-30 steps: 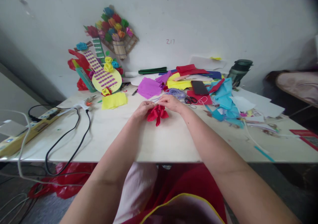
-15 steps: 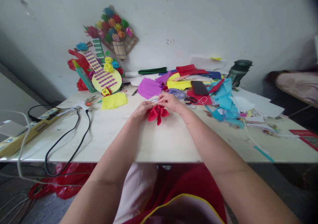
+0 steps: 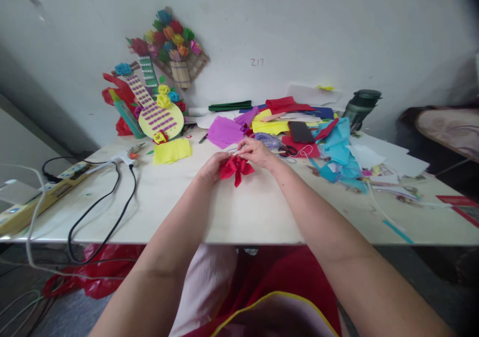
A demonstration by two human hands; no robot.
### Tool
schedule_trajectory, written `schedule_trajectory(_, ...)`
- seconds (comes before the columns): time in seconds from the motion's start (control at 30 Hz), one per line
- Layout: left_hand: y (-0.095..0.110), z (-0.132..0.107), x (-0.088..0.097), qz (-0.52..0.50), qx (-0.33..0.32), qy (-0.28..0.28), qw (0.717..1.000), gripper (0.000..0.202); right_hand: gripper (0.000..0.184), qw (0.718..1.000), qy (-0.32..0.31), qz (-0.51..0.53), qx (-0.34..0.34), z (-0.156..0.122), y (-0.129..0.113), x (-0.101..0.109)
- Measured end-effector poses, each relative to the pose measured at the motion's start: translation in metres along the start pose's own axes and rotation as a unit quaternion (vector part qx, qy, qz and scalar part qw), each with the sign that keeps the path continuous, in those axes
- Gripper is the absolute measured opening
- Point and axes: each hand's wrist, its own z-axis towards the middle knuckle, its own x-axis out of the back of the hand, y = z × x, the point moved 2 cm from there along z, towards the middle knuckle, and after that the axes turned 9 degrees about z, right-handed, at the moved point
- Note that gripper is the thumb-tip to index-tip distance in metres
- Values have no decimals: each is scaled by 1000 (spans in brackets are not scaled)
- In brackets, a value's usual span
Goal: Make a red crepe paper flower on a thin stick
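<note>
A red crepe-paper flower hangs petals-down between my hands, a little above the table. My left hand is closed on its gathered end from the left. Just above the flower, the fingers of my right hand are pinched together at that end. A thin pale strand shows at the fingertips; whether it is string or a stick I cannot make out. Behind my hands lie a purple paper sheet and a coil of lilac cord. Scissors rest right of my right hand.
A yellow paper piece and a glue gun with black cable lie left. Paper-flower guitars lean against the wall. A phone, blue paper and a dark bottle stand or lie right. A power strip edges the table.
The red flower has shifted slightly left and up, turning a little between my fingers. Both hands stay at nearly the same spot.
</note>
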Motion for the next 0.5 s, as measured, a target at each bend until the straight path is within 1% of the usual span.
schedule_trajectory(0.13, 1, 0, -1, 9, 3, 14, 1000, 12, 12, 1000, 5, -6, 6, 0, 0, 0)
schedule_trajectory(0.3, 4, -4, -4, 51, -8, 10, 999, 8, 10, 1000, 5, -11, 7, -1, 1, 0)
schedule_trajectory(0.5, 6, -6, -5, 60, -3, 10, 998, 10, 8, 1000, -1, -16, -1, -1, 0, 0)
